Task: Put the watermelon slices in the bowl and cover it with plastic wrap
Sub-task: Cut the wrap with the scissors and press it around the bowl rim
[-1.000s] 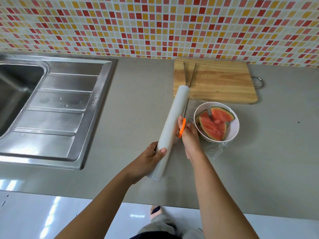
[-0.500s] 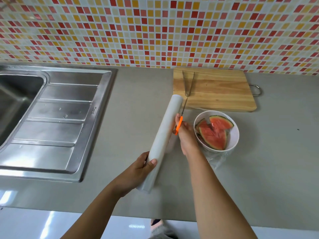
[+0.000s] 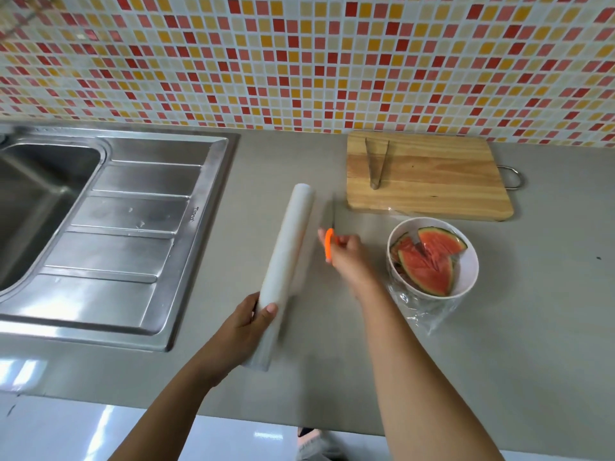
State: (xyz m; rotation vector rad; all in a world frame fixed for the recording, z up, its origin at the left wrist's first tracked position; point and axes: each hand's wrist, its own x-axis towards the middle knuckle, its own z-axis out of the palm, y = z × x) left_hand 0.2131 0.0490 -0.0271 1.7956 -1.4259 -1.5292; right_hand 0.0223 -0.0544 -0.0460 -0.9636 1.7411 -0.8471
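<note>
Left hand point(image 3: 248, 322) grips wrap roll point(image 3: 293, 241) at its near end, right hand point(image 3: 346, 257) grips orange-handled blade point(image 3: 329, 247); film point(image 3: 421, 311) looks flimsy and clingy, so best held by its edges.

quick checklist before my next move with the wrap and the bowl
1. Watermelon slices all in the bowl: ok.
2. Film across the bowl top: ok, a gloss shows over the slices.
3. Loose film tucked round the bowl: not ok, it bunches on the counter at the near side.
4. Film cut free of the plastic wrap roll: cannot tell, too clear to see.
5. Left hand grips the roll firmly: ok.
6. Orange-handled blade in the right hand points away from the body: ok.
</note>
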